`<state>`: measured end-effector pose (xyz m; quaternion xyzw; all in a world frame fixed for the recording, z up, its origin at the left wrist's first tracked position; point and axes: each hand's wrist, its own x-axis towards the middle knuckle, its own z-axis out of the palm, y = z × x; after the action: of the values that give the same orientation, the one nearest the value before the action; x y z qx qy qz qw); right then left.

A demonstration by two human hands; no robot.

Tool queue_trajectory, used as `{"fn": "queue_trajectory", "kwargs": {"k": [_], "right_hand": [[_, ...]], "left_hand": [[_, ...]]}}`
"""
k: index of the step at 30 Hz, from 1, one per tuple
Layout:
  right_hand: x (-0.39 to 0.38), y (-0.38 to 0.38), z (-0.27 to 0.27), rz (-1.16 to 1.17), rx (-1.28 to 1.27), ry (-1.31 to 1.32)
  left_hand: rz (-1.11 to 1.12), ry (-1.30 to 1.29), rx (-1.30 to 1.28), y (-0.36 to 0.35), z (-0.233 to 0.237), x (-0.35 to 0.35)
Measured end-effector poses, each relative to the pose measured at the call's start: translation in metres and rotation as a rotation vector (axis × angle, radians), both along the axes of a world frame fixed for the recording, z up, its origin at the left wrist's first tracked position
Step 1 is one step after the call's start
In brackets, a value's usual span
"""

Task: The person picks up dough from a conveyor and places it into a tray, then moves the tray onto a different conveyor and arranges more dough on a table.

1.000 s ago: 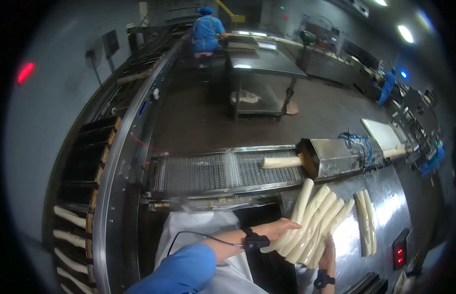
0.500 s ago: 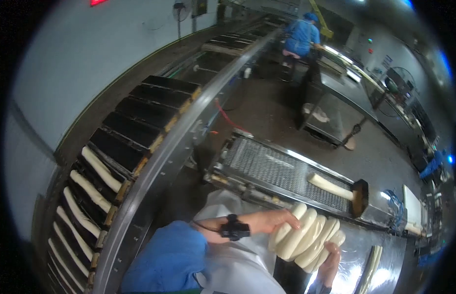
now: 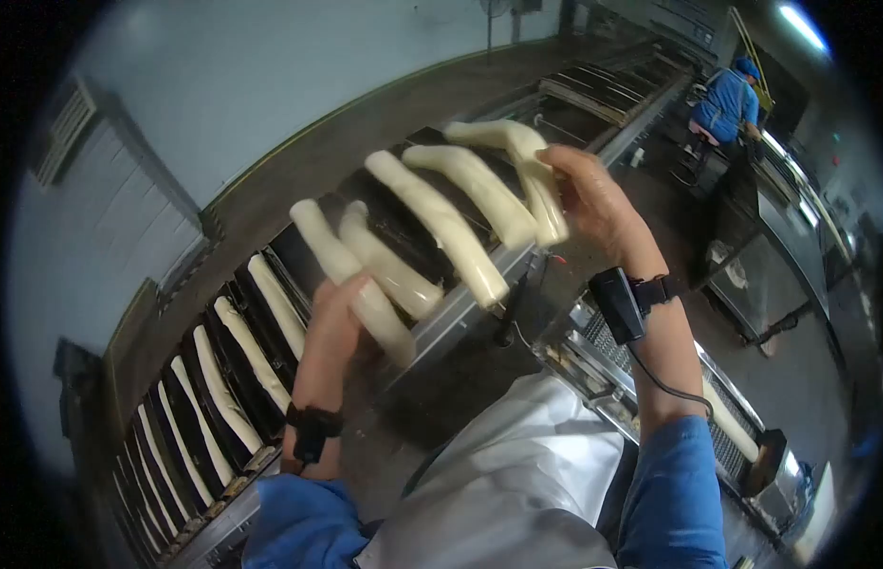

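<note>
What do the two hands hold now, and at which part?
Both hold long dough sticks: left hand under the lower ends, right hand at the upper ends.

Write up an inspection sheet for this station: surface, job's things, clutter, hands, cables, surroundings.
Surface: curved steel conveyor rail lined with black pans.
Job's things: about five dough sticks fanned between both hands above the pans; near pans each hold a stick, far ones look empty.
Clutter: nothing seen.
Hands: left hand and right hand each grip stick ends.
Cables: cable runs from the right wrist unit along the forearm.
Surroundings: mesh belt carrying one dough piece; person in blue far right; grey wall.
</note>
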<state>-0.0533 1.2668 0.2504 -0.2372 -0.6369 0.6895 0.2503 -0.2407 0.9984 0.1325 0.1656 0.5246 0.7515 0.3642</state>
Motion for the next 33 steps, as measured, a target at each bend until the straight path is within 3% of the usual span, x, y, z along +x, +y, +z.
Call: {"fn": "queue_trajectory", "kwargs": {"k": [1,3,4,8,9,10,12,13,14,15,17,18,19,21,23,26,27,28,29,31,32,33], "right_hand": [[-0.013,0.020,-0.017,-0.129,0.006,0.014],[-0.002,0.037,-0.039,-0.137,0.070,-0.008],[0.013,0.044,-0.053,-0.161,0.127,-0.029],[0.101,0.073,-0.134,-0.283,0.227,-0.370],[0.140,0.103,-0.182,-0.296,0.425,-0.501],[0.176,0.124,-0.222,-0.305,0.627,-0.626],[0.223,0.103,-0.225,-0.410,0.874,-1.131],[0.251,0.104,-0.237,-0.394,0.908,-1.255],[0.273,0.107,-0.248,-0.378,0.939,-1.378],[0.285,0.108,-0.249,-0.379,0.932,-1.379],[0.301,0.102,-0.237,-0.326,0.412,-1.429],[0.323,0.101,-0.267,-0.426,0.665,-1.419],[0.326,0.104,-0.279,-0.434,0.651,-1.421],[0.329,0.105,-0.294,-0.512,0.974,-1.313],[0.308,0.104,-0.285,-0.566,1.085,-1.335],[0.295,0.099,-0.250,-0.495,0.884,-1.363],[0.305,0.099,-0.250,-0.540,0.696,-1.101],[0.317,0.104,-0.250,-0.569,0.511,-0.839],[0.338,0.105,-0.259,-0.683,0.301,-0.449],[0.380,0.094,-0.244,-0.938,0.128,-0.126],[0.415,0.086,-0.227,-0.886,0.036,0.146],[0.420,0.063,-0.193,-0.994,-0.003,0.270]], "left_hand": [[0.021,0.068,-0.028,-0.005,-0.023,-0.023],[0.287,0.058,-0.476,-0.017,-0.036,-0.030],[0.161,-0.020,-0.307,-0.031,-0.062,-0.044],[0.138,-0.106,-0.266,-0.028,-0.060,-0.022],[0.138,-0.107,-0.270,-0.026,-0.069,-0.028],[0.121,0.008,-0.315,-0.026,-0.083,-0.038],[0.129,0.115,-0.311,-0.023,-0.084,-0.047],[0.129,0.114,-0.314,-0.020,-0.083,-0.046],[0.218,0.332,-0.459,-0.015,-0.082,-0.044],[0.304,0.553,-0.601,-0.009,-0.081,-0.043],[0.293,0.493,-0.667,0.003,-0.076,-0.038],[0.364,0.713,-0.731,0.012,-0.072,-0.034],[0.433,0.934,-0.788,0.022,-0.068,-0.029],[0.285,0.646,-0.464,0.058,-0.048,-0.015],[0.183,0.568,-0.325,0.102,-0.060,-0.012],[0.001,0.447,-0.298,0.164,-0.042,0.010],[-0.019,0.384,-0.262,0.184,-0.052,0.003],[-0.027,0.429,-0.401,0.207,-0.064,-0.011],[-0.027,0.429,-0.402,0.228,-0.077,-0.026],[0.141,0.179,-0.537,0.253,-0.109,-0.058],[0.066,0.125,-0.497,0.255,-0.125,-0.080],[0.062,0.124,-0.503,0.255,-0.127,-0.081]]}}
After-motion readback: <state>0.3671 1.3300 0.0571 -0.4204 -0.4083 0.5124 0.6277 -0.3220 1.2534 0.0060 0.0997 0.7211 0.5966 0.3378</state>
